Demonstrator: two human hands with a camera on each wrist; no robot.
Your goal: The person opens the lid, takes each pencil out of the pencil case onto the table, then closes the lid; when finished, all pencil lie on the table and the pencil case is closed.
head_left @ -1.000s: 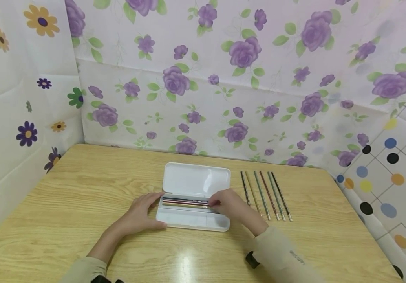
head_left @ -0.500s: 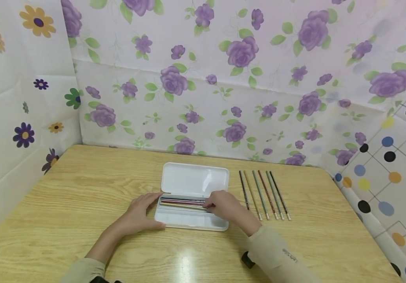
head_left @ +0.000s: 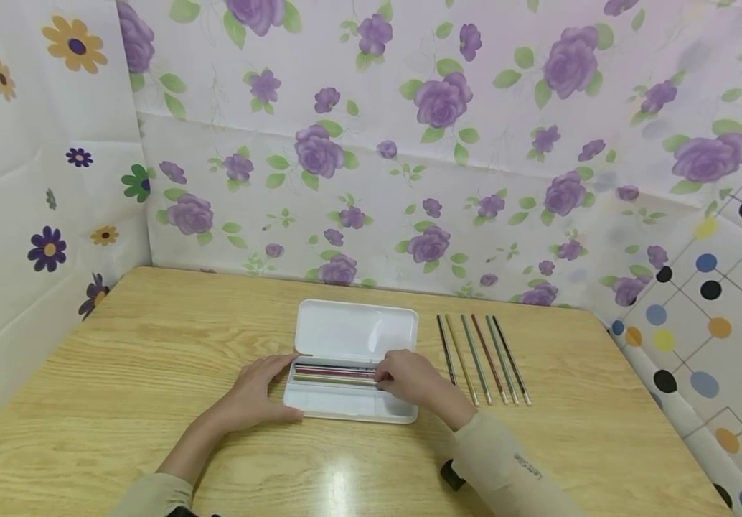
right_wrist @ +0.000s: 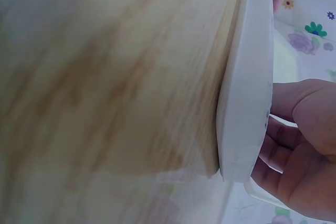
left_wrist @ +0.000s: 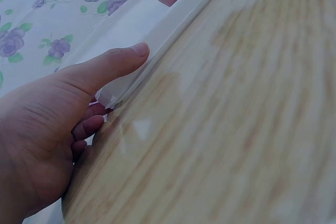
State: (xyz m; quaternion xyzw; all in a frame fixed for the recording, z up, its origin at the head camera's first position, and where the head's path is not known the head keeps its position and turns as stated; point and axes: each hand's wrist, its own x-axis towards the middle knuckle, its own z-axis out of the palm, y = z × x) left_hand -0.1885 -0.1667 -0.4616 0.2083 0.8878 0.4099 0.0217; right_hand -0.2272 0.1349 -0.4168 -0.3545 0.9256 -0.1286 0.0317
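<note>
A white pencil case (head_left: pixel 335 401) lies open on the table, its lid (head_left: pixel 354 330) folded back. Several pencils (head_left: pixel 332 374) lie side by side in its rear compartment. My left hand (head_left: pixel 251 396) holds the case's left end, thumb at the front edge and fingers round the corner; the left wrist view shows this thumb on the white wall (left_wrist: pixel 181 14). My right hand (head_left: pixel 412 377) reaches into the right part of the case and pinches at the pencils' right ends, which its fingers hide. In the right wrist view, the case wall covers those fingertips.
To the right of the case, several pencils (head_left: pixel 476 357) lie in a slanted row, white erasers toward me. The wooden table (head_left: pixel 319 467) meets a flowered cloth (head_left: pixel 248 194) at the back; a dotted cloth (head_left: pixel 674 373) borders the right side.
My right hand has shifted slightly left along the case. A gold pencil that lay a little askew half a second ago is now more in line with the others. My left hand stays in place.
</note>
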